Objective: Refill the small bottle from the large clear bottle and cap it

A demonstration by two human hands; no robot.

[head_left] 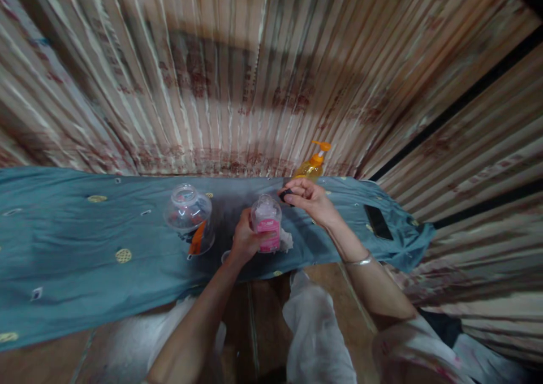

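Note:
A clear bottle with a pink label [268, 234] stands upright on the cloth-covered table, its neck uncapped. Around its left side wraps my left hand [247, 238]. My right hand [311, 200] is raised to the right of the bottle's neck, pinching a small black cap [285, 194] between thumb and fingers. Cap and bottle are apart. Crumpled white tissue [287, 241] lies against the bottle's lower right side. Just behind my right hand, a yellow pump bottle [311, 169] with an orange pump top is partly hidden by it.
A large clear jar [188, 217] with an orange strip stands left of my left hand. A small clear round lid-like piece [226, 256] lies near the front edge. A dark phone [378, 222] rests on the blue-green cloth [76, 248] at right. Pleated curtains [220, 90] hang behind.

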